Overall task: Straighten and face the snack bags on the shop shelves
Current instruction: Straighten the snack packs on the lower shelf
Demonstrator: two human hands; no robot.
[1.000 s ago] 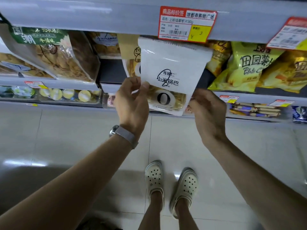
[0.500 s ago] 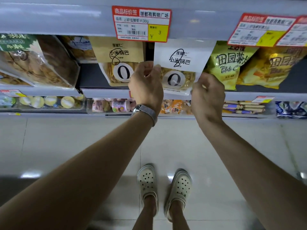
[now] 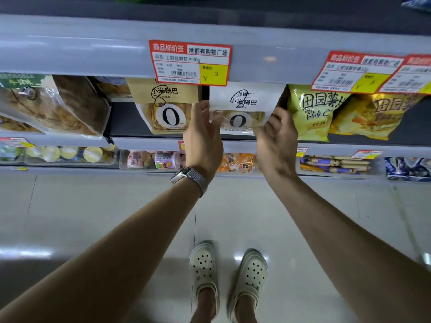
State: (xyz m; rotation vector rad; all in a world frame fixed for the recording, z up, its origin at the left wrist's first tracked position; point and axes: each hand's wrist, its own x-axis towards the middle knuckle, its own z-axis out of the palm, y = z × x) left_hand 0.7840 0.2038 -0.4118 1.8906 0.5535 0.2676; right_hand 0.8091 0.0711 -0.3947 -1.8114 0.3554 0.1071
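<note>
1. White snack bag point(image 3: 243, 101): stands on the middle shelf point(image 3: 144, 143), directly below the red-and-yellow price tag point(image 3: 190, 62). Long axis vertical. The printed front faces out toward the aisle, the text reads level, and the top edge is hidden behind the upper shelf rail point(image 3: 70, 50).
2. Left hand point(image 3: 203, 138): grip slack, fingers straight and spread over the bag's left edge. Motion blur prevents confirming contact. A watch point(image 3: 186, 176) is on the wrist.
3. Right hand point(image 3: 276, 141): grip slack, fingers fanned at the bag's lower right corner, holding nothing.
4. Left clearance: a kraft bag point(image 3: 165, 106) of the same design stands just beside the white one, also upright and facing out. A narrow dark gap separates the two.
5. Right clearance: a yellow-green potato chip bag point(image 3: 310, 113) sits just beside the white bag's right edge, leaning slightly. An orange chip bag point(image 3: 373, 115) follows it.
6. Far left: a clear bag point(image 3: 58, 106) of brown snacks lies tilted, its face angled away from the aisle.
7. Below: lower shelf stock, then pale floor tiles point(image 3: 116, 217).
</note>
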